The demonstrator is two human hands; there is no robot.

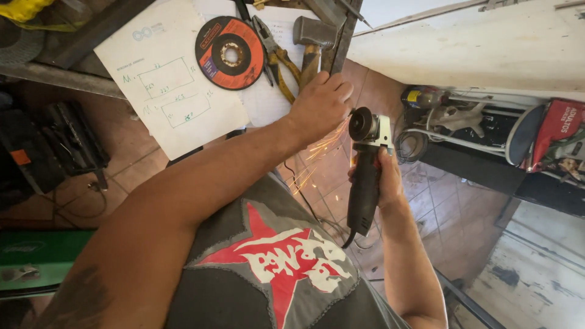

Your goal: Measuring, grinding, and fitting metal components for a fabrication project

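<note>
My right hand grips the black body of an angle grinder, its head pointing up and left. Orange sparks fly down and left from the disc. My left hand is closed around a dark metal bar that sticks out over the workbench edge, right next to the grinder's disc. The spot where disc and bar meet is hidden behind my left hand.
On the bench lie a sheet of paper with hand-drawn rectangles, a spare orange cutting disc, yellow-handled pliers and a hammer. A cluttered shelf of tools stands right. The grinder's cable hangs over the tiled floor.
</note>
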